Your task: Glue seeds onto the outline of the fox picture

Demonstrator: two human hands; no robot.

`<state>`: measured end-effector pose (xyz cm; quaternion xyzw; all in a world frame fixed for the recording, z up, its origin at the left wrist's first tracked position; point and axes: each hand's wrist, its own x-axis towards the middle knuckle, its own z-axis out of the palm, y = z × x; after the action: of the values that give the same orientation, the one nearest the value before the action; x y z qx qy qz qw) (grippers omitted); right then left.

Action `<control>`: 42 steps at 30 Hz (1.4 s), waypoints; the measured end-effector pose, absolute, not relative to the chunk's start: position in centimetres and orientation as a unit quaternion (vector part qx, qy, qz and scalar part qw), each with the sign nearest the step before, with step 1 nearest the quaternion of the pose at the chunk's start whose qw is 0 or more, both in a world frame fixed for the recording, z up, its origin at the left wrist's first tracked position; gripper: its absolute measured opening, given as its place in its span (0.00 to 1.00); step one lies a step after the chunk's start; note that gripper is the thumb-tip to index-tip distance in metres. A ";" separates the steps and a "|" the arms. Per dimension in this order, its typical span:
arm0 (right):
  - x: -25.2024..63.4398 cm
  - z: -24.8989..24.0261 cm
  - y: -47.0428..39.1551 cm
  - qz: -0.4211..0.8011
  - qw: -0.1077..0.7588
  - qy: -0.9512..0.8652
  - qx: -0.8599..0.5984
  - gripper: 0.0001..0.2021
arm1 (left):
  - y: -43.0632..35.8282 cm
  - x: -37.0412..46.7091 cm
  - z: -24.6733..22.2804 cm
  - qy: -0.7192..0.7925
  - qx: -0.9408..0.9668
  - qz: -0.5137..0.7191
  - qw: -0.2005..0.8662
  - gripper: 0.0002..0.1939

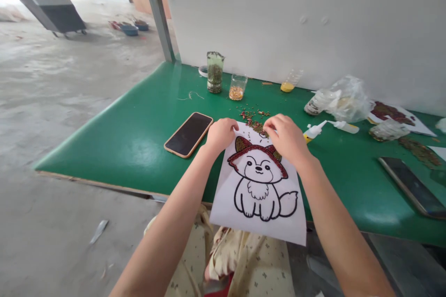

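A white paper sheet (225,209) with a black-outlined cartoon fox lies partly on the green table, its lower end hanging past the front edge. Dark red and green-brown seeds fill the ears and the band around the fox's head; face, body and tail are bare white. My left hand (220,135) is closed at the sheet's upper left corner, its fingertips curled there. My right hand (286,138) is in a pinch at the upper right, beside a loose seed pile (256,126); whatever lies between its fingertips is too small to make out.
A phone (188,134) lies left of the sheet, another phone (413,187) at right. Behind stand a green seed container (215,73) and a clear cup (237,88). Glue bottles (314,131), a plastic bag (350,100) and a seed-covered sheet (393,113) are at right.
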<state>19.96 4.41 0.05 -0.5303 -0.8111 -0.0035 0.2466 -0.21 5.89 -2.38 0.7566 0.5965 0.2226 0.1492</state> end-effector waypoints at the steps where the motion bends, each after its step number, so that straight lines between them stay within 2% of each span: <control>1: 20.4 -0.1 5.4 0.002 0.261 -0.797 -0.544 0.06 | 5.9 -0.2 -2.4 0.596 0.757 0.222 0.152 0.18; 8: 23.2 -4.2 9.1 0.080 0.356 -0.707 -0.605 0.07 | 6.0 -0.4 -2.1 0.594 0.757 0.222 0.156 0.19; 12: 23.9 -5.2 9.5 0.119 0.381 -0.685 -0.610 0.10 | 6.0 -0.4 -1.9 0.598 0.753 0.221 0.165 0.18; 15: 23.8 -5.4 9.7 0.099 0.388 -0.689 -0.604 0.11 | 6.0 -0.6 -1.9 0.594 0.756 0.220 0.167 0.18; 23: 22.6 -5.7 9.5 0.092 0.328 -0.763 -0.550 0.18 | 6.1 -0.9 -2.0 0.591 0.754 0.230 0.174 0.18; 28: 22.5 -5.3 9.3 0.073 0.291 -0.770 -0.563 0.18 | 6.1 -0.8 -2.0 0.596 0.753 0.220 0.168 0.18; 37: 22.6 -4.6 9.1 -0.002 0.277 -0.774 -0.569 0.08 | 6.2 -0.6 -2.3 0.601 0.760 0.201 0.143 0.18; 42: 22.3 -4.5 9.0 0.012 0.245 -0.771 -0.588 0.07 | 6.1 -0.4 -2.2 0.602 0.764 0.193 0.134 0.18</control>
<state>22.27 8.99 -4.48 -0.5881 -0.7708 0.0116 0.2447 -0.41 6.10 -2.25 0.7635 0.6017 0.1926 0.1338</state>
